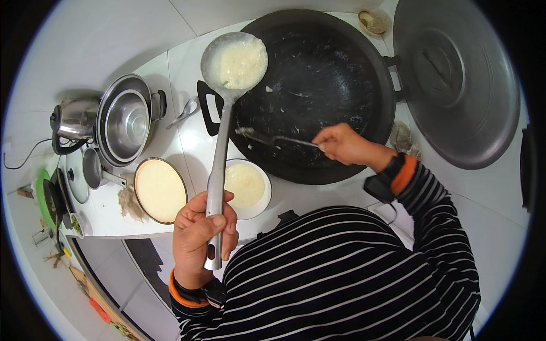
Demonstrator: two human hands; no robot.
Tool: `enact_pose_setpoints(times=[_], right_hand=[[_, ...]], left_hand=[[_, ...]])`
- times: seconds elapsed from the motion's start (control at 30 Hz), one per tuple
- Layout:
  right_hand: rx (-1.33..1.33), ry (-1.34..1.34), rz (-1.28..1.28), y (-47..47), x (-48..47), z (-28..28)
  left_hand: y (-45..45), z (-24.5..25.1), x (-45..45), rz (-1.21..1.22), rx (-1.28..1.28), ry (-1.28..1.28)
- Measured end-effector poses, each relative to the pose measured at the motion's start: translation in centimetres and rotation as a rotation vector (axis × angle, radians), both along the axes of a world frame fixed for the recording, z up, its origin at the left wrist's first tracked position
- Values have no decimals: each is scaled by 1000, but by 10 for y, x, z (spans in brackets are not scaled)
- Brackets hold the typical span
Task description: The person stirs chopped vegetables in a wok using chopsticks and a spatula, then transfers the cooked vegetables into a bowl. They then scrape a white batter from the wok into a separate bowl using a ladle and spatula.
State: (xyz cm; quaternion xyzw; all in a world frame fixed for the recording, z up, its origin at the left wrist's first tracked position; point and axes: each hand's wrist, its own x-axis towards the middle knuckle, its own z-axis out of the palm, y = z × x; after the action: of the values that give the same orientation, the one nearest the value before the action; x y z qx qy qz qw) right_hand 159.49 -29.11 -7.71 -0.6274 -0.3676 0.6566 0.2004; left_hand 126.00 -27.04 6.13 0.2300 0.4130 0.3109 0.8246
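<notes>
My left hand (204,234) is closed round the handle of a large metal ladle (219,149), raised near the wok's left rim. Pale, wet batter (239,64) lies in its bowl. My right hand (345,145) grips the thin handle of a metal utensil (294,140), whose far end is over the lower left of the wok and blurred. Small white bits cling to the dark inner surface of the large wok (315,98). Between my left hand and the wok stands a white bowl (266,192) of pale batter. Left of it is a dark-rimmed round container (160,191) filled with a cream-coloured substance.
A big metal lid (460,81) leans at the right. Nested metal basins (128,121), an electric kettle (76,119), a saucepan (91,168) and a glass lid (77,179) stand left. A spoon (187,111) lies by the wok's left handle (209,108); a small bowl (374,22) sits behind.
</notes>
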Motion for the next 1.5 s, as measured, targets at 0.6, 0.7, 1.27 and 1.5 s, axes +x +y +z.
enact_pose_setpoints(times=[0.6,0.7,1.27,1.5], right_hand=[[21,-208,10,20,12,-42],[207,-274,-15,26,19,-55],[513,-741,335,57,59,-52],[335,-839,305,49,119,-82]], left_hand=[[1,-1,2,21,4,2],[1,3,3,10,6,11],[6,6,5,-10,-11,27],[3,0,3,40,-19,14]])
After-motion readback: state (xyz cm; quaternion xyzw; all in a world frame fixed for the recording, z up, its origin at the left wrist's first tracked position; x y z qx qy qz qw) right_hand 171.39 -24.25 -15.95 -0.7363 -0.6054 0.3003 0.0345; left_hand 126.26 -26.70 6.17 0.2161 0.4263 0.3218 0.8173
